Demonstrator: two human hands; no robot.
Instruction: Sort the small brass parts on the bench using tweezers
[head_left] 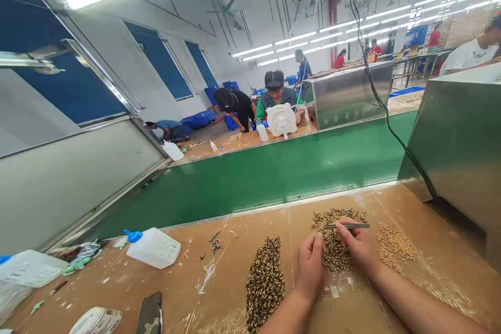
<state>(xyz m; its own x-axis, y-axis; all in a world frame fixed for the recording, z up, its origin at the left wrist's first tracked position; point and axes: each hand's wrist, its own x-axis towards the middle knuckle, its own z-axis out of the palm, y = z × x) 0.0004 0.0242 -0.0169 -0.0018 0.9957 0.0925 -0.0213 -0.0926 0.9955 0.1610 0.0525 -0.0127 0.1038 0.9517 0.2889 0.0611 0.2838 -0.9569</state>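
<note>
A person's right hand (358, 245) is pinching tweezers (348, 226) over a central bead pile (335, 250); the left hand (310, 263), fingers curled together, is resting beside it. Sorted piles are flanking it; much seems unsorted.

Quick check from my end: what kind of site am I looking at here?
Most likely a factory assembly line: a green conveyor belt runs between workbenches, the right hand holds tweezers over piles of small parts, and other workers sit along it.

Green conveyor belt (274, 177) (plain), tan beads (395, 248).
</note>
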